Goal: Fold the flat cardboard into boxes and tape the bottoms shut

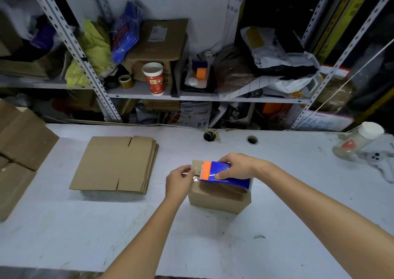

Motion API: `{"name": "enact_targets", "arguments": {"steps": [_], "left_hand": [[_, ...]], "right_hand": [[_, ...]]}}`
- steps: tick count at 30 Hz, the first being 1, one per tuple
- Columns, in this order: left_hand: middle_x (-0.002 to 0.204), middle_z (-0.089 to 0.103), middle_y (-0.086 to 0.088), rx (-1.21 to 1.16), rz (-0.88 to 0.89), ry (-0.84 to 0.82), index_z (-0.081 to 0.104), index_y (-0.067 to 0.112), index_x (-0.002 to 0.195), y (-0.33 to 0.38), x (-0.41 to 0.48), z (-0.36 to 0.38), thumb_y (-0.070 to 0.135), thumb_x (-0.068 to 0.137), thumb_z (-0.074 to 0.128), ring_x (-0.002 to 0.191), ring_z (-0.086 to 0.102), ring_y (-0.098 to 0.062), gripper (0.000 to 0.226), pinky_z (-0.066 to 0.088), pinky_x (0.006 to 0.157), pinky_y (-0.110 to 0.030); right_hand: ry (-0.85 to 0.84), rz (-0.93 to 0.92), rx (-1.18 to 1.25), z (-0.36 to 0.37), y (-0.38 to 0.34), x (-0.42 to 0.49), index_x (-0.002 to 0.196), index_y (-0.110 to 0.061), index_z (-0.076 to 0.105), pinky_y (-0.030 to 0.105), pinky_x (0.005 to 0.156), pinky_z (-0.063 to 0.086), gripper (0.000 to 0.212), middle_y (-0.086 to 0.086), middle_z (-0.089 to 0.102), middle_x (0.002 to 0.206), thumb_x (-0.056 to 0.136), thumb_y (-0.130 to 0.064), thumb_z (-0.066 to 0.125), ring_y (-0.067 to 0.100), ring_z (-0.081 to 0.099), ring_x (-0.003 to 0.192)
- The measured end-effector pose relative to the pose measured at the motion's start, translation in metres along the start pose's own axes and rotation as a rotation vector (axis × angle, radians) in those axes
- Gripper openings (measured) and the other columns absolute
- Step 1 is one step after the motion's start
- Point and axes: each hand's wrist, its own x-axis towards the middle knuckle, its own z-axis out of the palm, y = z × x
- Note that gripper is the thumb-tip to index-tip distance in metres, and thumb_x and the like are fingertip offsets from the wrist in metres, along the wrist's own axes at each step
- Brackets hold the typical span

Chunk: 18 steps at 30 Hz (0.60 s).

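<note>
right grip (238,165) is curled over the top of the blue dispenser (226,172), thumb on its near side, holding it tipped just above the box (213,199). left grip (180,180) pinches the loose tape end (195,179) at the dispenser's orange mouth, between thumb and fingertips.

the box sits on the tabletop (213,246) right in front of the person, under both hands. neither hand is pinning it down. that's my first worry: when the tape goes on and gets dragged across, a light box with nothing holding it could skid or turn, and the strip would land off the seam. i can't see the bottom flaps, since the dispenser covers them. if they aren't lying flat they could spring up under the tape.

the tape end looks crinkled and shiny. it may fold back on itself or cling to the fingers instead of the cardboard. the left fingertips are also right by the cutter edge, so a sharp tug could nick them.

further left lies the flat stack (113,163), apart from the box and safe unless a long pull of tape swings over and catches it. past that, made boxes (23,142) crowd the left edge.
</note>
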Motion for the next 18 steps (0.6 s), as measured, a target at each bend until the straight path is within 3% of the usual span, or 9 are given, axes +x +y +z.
{"name": "enact_targets", "arguments": {"steps": [7,10,18], "left_hand": [[0.122,0.070,0.000,0.020,-0.062,-0.116,0.068,0.018,0.128,0.002,0.003,0.002,0.030,0.094,0.067,0.109,0.064,-0.018,0.036,0.055,0.088,-0.034],[0.111,0.073,0.003,0.029,-0.093,-0.120,0.072,0.019,0.123,0.002,0.005,0.002,0.028,0.096,0.065,0.104,0.065,-0.018,0.030,0.056,0.092,-0.039],[0.111,0.073,0.003,-0.048,-0.140,-0.160,0.073,0.018,0.119,0.006,0.005,0.003,0.023,0.094,0.068,0.102,0.067,-0.016,0.026,0.054,0.092,-0.030]], "right_hand": [[-0.005,0.013,0.012,-0.003,-0.001,0.000,0.144,-0.026,0.045,0.028,0.083,0.051,0.066,-0.001,0.055,0.137,0.089,-0.054,0.068,0.018,0.056,0.109],[-0.032,-0.008,-0.053,-0.009,0.000,-0.003,0.142,-0.024,0.048,0.026,0.077,0.049,0.063,-0.001,0.057,0.135,0.090,-0.053,0.067,0.018,0.056,0.106],[-0.068,0.001,-0.167,-0.020,0.022,-0.020,0.140,-0.026,0.050,0.030,0.082,0.049,0.060,-0.003,0.057,0.130,0.090,-0.054,0.066,0.019,0.056,0.107]]}}
